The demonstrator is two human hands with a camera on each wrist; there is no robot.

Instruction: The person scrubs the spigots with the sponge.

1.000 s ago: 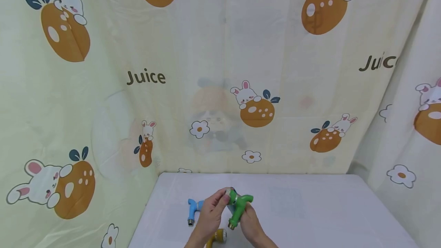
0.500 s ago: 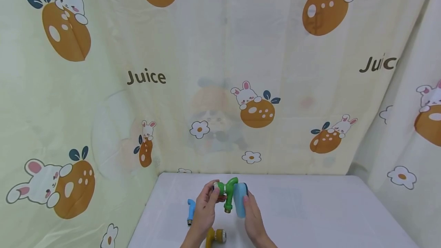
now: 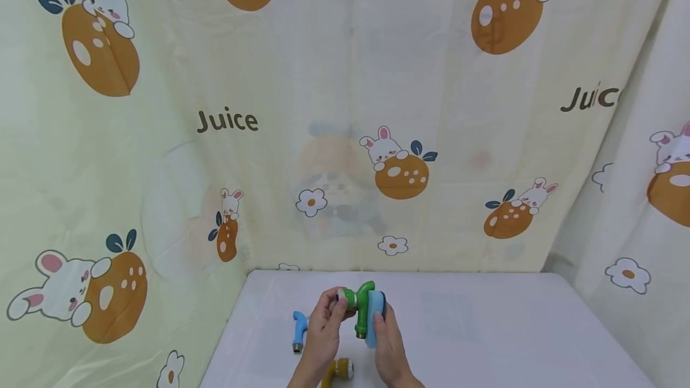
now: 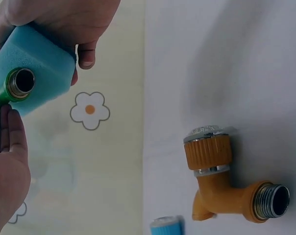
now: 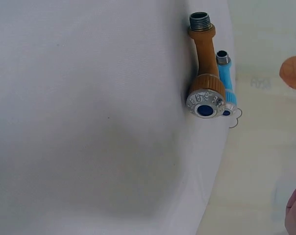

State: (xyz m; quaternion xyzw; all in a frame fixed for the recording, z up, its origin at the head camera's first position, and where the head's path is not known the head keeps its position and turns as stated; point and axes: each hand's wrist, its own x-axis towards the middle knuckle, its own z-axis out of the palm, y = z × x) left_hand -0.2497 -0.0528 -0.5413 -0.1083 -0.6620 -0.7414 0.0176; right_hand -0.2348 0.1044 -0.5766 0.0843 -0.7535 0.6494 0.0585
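Left grip [image 3: 324,329] on green tap [image 3: 363,311], white table [image 3: 485,334], rabbit-print curtain [image 3: 399,88]

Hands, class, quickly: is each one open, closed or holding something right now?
Left hand: holding the green tap by its knob end.
Right hand: holding the light-blue sponge.

Sponge [image 3: 375,304] right of held tap [image 3: 363,315], with rear tap [image 3: 299,332] left of and behind front tap [image 3: 342,369] on table [image 3: 485,331]

Green tap [image 3: 363,314], pale-blue sponge [image 3: 375,305], orange tap [image 4: 217,192], blue tap [image 3: 299,331], cream curtain [image 3: 307,64] (rabbit-and-fruit print [image 3: 402,176])
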